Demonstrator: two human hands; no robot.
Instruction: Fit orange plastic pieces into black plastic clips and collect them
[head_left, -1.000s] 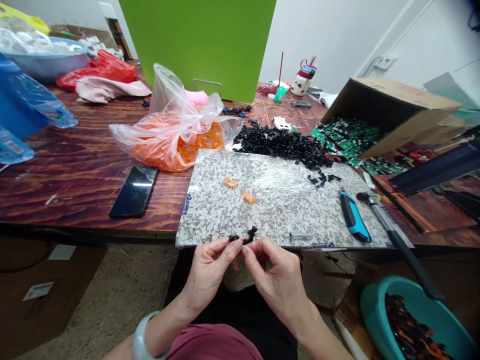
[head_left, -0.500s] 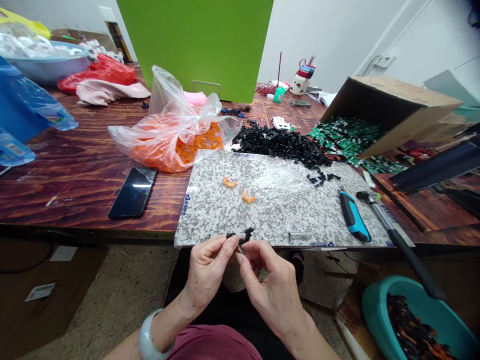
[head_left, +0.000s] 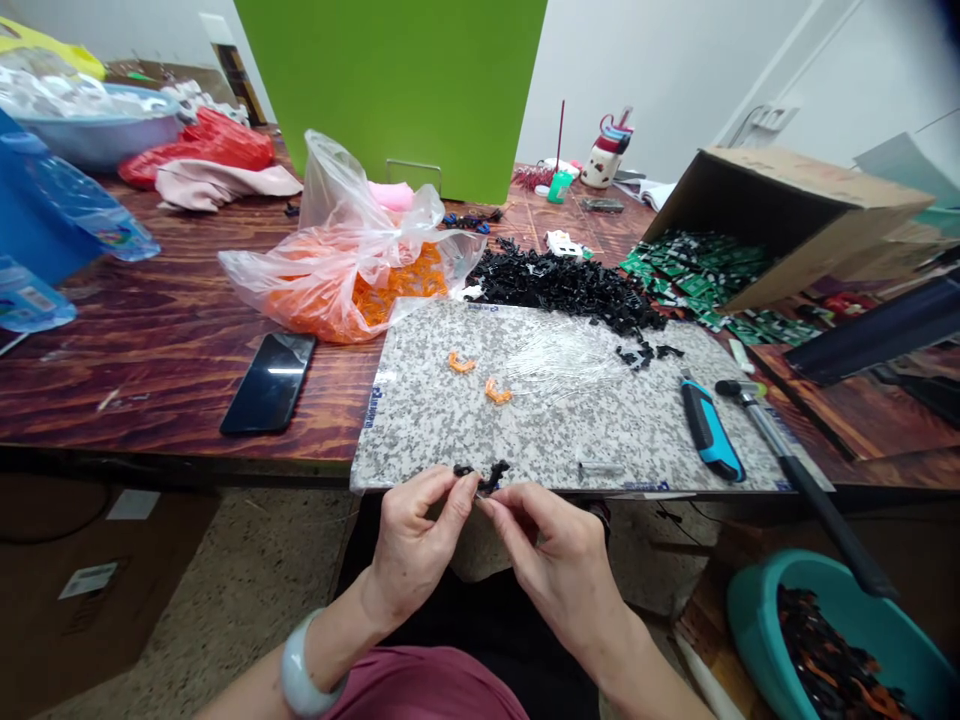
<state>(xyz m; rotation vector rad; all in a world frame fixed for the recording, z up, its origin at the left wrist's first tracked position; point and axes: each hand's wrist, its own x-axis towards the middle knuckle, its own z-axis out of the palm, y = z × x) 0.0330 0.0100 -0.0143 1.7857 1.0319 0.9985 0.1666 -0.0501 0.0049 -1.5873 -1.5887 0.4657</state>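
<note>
My left hand [head_left: 418, 545] pinches a small black plastic part [head_left: 496, 474] between thumb and forefinger, at the front edge of the speckled board [head_left: 420, 435]. Fingertips hide much of this part. Close against it, my right hand [head_left: 561, 560] is closed in a pinch; a tiny bit of something shows at its fingertips, too small to name. Two curved orange plastic pieces [head_left: 497, 391] lie on the board beyond my hands. Thin clear or silvery strands [head_left: 559, 360] are spread behind them. A short metal tube [head_left: 600, 468] rests near the front edge.
A pile of black parts [head_left: 566, 285] backs the board. Left are a plastic bag of orange pieces [head_left: 337, 290] and a phone [head_left: 268, 384]. Right are a blue utility knife [head_left: 711, 430], a hammer [head_left: 802, 490], a cardboard box [head_left: 814, 200] and a teal basin [head_left: 757, 620].
My right fingertips have come up and closer to the left ones, against the black part. The thin silvery piece between my fingers before is now mostly hidden.
</note>
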